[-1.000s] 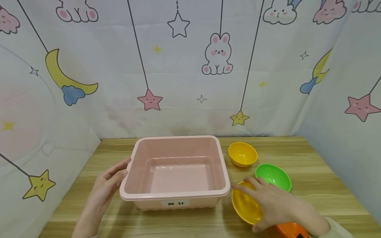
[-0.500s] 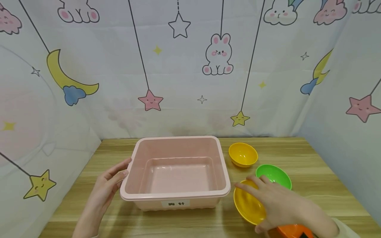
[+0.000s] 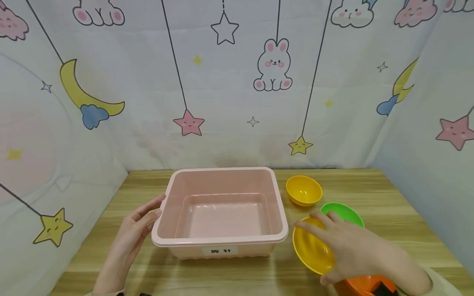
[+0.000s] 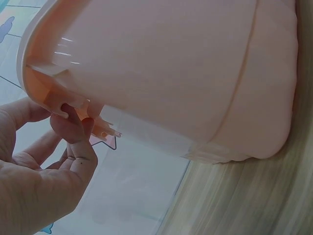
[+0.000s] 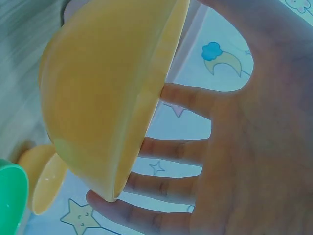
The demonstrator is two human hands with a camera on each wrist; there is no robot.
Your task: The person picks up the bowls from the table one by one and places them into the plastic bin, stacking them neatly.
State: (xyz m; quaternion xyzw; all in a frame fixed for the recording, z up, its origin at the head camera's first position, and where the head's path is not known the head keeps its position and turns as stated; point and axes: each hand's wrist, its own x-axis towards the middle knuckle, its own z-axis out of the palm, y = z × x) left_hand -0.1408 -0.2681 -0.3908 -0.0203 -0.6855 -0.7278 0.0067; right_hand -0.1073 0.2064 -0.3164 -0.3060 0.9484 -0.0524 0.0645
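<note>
A pale pink plastic basin (image 3: pixel 219 241) with a white label on its front stands on the table. My left hand (image 3: pixel 129 232) holds the basin's left rim. In the left wrist view, its fingertips and thumb meet at the underside of that rim. To the right of the basin, my right hand (image 3: pixel 353 248) spans a yellow bowl (image 3: pixel 311 250), gripping it by the rim with the fingers spread. The right wrist view shows the bowl's outside (image 5: pixel 102 98), with several fingertips along the rim. Part of the bowl is hidden under the hand.
A green bowl (image 3: pixel 344 211) stands just behind my right hand. Farther back is a second yellow bowl (image 3: pixel 303 191). An orange bowl (image 3: pixel 361 283) lies partly under my right forearm. Printed cloth hangs behind the wood-grain table (image 3: pixel 222 277) and at its sides.
My right hand and the yellow bowl have shifted slightly right, away from the basin. The left hand stays at the basin's rim. The head view has moved slightly.
</note>
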